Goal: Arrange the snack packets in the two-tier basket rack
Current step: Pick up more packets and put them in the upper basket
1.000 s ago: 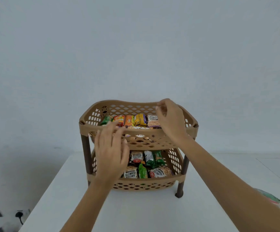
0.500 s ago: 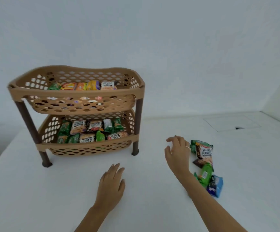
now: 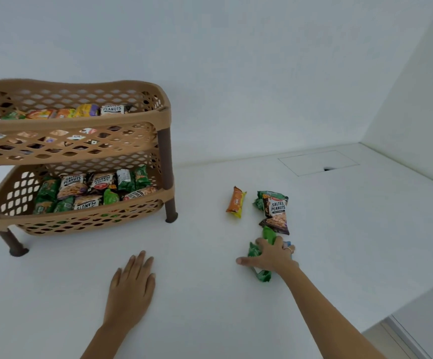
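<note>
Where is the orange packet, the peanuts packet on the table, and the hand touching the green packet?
orange packet (image 3: 235, 202): head view, middle of its wrapper.
salted peanuts packet (image 3: 276, 213): head view, on its printed front.
right hand (image 3: 275, 256): head view, back of the hand, resting on the green packet (image 3: 263, 275).

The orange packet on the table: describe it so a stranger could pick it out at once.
Start at the tan two-tier basket rack on the white table and look right of its brown front leg. A small group of loose packets lies there; the orange packet lies alone at its left edge, clear of the Salted Peanuts packet. It is the only orange, yellow-ended one there.
</note>
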The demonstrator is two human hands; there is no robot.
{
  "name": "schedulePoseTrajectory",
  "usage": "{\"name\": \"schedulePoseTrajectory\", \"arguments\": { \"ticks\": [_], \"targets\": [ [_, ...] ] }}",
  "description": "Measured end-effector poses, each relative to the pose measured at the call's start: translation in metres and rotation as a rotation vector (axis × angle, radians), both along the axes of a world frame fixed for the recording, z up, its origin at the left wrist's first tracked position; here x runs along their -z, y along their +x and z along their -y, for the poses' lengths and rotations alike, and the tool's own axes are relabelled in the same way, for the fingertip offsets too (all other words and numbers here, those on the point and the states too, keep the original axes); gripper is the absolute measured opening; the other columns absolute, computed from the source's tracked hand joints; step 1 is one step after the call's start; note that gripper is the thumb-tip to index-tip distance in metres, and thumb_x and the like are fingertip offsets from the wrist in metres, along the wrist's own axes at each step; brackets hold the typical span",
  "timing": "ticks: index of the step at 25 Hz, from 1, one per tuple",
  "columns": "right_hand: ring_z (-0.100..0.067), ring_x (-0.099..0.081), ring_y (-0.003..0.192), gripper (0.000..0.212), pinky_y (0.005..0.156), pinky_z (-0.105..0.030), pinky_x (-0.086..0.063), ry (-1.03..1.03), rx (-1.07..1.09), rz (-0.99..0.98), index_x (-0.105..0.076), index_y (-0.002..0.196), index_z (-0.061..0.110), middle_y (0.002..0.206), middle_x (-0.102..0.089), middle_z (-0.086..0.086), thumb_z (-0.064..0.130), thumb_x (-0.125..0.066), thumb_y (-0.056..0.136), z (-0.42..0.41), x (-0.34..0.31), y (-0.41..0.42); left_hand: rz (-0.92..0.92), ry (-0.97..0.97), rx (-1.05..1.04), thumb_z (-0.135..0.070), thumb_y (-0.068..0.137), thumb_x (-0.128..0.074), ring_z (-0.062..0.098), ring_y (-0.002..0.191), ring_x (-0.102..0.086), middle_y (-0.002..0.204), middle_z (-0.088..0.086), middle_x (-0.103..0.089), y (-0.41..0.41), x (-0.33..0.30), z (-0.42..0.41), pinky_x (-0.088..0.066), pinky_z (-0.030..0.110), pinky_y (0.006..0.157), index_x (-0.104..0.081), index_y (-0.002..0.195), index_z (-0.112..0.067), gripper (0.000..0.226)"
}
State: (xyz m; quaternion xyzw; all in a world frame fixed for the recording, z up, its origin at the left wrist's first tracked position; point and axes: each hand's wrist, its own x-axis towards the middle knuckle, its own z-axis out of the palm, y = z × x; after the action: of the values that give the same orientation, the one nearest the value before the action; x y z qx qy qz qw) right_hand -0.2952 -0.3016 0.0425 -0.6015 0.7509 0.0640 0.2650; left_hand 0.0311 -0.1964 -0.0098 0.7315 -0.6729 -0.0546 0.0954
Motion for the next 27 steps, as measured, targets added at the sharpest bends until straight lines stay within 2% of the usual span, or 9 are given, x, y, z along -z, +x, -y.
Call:
{"name": "schedulePoseTrajectory", "arguments": {
  "ticks": [3, 5, 9, 11, 13, 16, 20, 22, 27],
  "targets": [
    [-0.041, -0.024, 0.129, 0.073, 0.094, -0.056, -0.036, -0.094, -0.047, -0.066, -0.041, 0.122, 0.042, 0.133, -0.029, -0.006, 0.072, -0.062, 0.059, -0.014, 0.002, 0.018, -0.071, 0.031, -0.084, -0.043, 0.095, -0.018, 0.019, 0.146, -0.022, 0.157, -0.001, -0.027, -0.009, 0.003, 0.003, -0.019, 0.046, 0.116, -0.04, 0.144, -0.021, 0.058],
    [-0.038, -0.029, 0.122, 0.057, 0.089, -0.051, -0.039, -0.177, -0.036, -0.027, -0.045, 0.113, 0.041, 0.122, -0.033, -0.004, 0.062, -0.063, 0.063, -0.024, 0.004, 0.032, -0.232, 0.05, -0.08, -0.033, 0.099, -0.038, 0.015, 0.145, -0.021, 0.156, -0.005, -0.028, -0.024, -0.003, 0.003, -0.015, 0.041, 0.116, -0.042, 0.141, -0.025, 0.043],
    [-0.033, -0.035, 0.112, 0.053, 0.086, -0.044, -0.041, -0.294, 0.05, 0.281, -0.047, 0.104, 0.042, 0.11, -0.034, 0.001, 0.065, -0.06, 0.059, -0.041, 0.002, 0.068, -0.929, 0.194, 0.011, -0.033, 0.098, -0.047, 0.012, 0.116, -0.058, 0.125, -0.004, -0.061, -0.076, -0.037, -0.001, -0.044, 0.026, 0.093, -0.058, 0.119, -0.027, 0.024],
    [-0.032, -0.036, 0.111, 0.056, 0.088, -0.047, -0.046, -0.303, 0.06, 0.416, -0.048, 0.106, 0.043, 0.109, -0.034, 0.002, 0.071, -0.057, 0.058, -0.047, 0.002, 0.087, -1.2, 0.409, 0.022, -0.053, 0.096, -0.037, 0.008, 0.107, -0.062, 0.121, -0.009, -0.061, -0.094, -0.05, 0.002, -0.051, 0.023, 0.083, -0.05, 0.122, -0.036, 0.034],
    [-0.032, -0.035, 0.113, 0.06, 0.088, -0.05, -0.049, -0.266, 0.043, 0.449, -0.05, 0.112, 0.043, 0.114, -0.036, 0.001, 0.077, -0.055, 0.062, -0.049, 0.003, 0.101, -1.317, 0.459, 0.029, -0.061, 0.091, -0.038, 0.01, 0.112, -0.059, 0.124, -0.012, -0.056, -0.1, -0.051, 0.008, -0.055, 0.03, 0.088, -0.042, 0.128, -0.037, 0.044],
    [-0.031, -0.039, 0.114, 0.054, 0.089, -0.051, -0.05, -0.242, -0.005, 0.532, -0.056, 0.116, 0.037, 0.115, -0.042, -0.004, 0.074, -0.046, 0.079, -0.045, 0.004, 0.11, -1.29, 0.313, -0.045, -0.062, 0.079, -0.055, 0.011, 0.108, -0.062, 0.117, -0.004, -0.064, -0.091, -0.045, 0.014, -0.055, 0.037, 0.09, -0.049, 0.122, -0.026, 0.056],
    [-0.025, -0.047, 0.112, 0.026, 0.095, -0.034, -0.041, -0.319, -0.095, 0.657, -0.063, 0.113, 0.034, 0.103, -0.054, -0.001, 0.043, -0.045, 0.097, -0.037, 0.009, 0.11, -1.241, 0.204, -0.222, -0.049, 0.083, -0.065, 0.016, 0.092, -0.066, 0.101, 0.003, -0.067, -0.069, -0.033, 0.019, -0.058, 0.031, 0.073, -0.059, 0.109, -0.019, 0.04],
    [-0.025, -0.046, 0.111, 0.021, 0.094, -0.034, -0.04, -0.319, -0.094, 0.578, -0.063, 0.11, 0.039, 0.104, -0.053, 0.0, 0.032, -0.05, 0.096, -0.033, 0.011, 0.109, -1.215, 0.159, -0.327, -0.046, 0.084, -0.066, 0.017, 0.089, -0.066, 0.098, 0.005, -0.067, -0.057, -0.031, 0.022, -0.057, 0.033, 0.072, -0.061, 0.1, -0.018, 0.033],
    [-0.015, -0.039, 0.1, 0.01, 0.09, -0.036, -0.035, -0.484, -0.016, 0.516, -0.067, 0.089, 0.042, 0.097, -0.057, 0.004, 0.036, -0.06, 0.09, -0.026, 0.001, 0.115, -1.17, 0.008, -0.334, -0.041, 0.083, -0.069, 0.015, 0.084, -0.064, 0.094, 0.004, -0.067, -0.033, -0.058, 0.023, -0.049, 0.024, 0.062, -0.063, 0.093, -0.02, 0.024]
  ]
}}
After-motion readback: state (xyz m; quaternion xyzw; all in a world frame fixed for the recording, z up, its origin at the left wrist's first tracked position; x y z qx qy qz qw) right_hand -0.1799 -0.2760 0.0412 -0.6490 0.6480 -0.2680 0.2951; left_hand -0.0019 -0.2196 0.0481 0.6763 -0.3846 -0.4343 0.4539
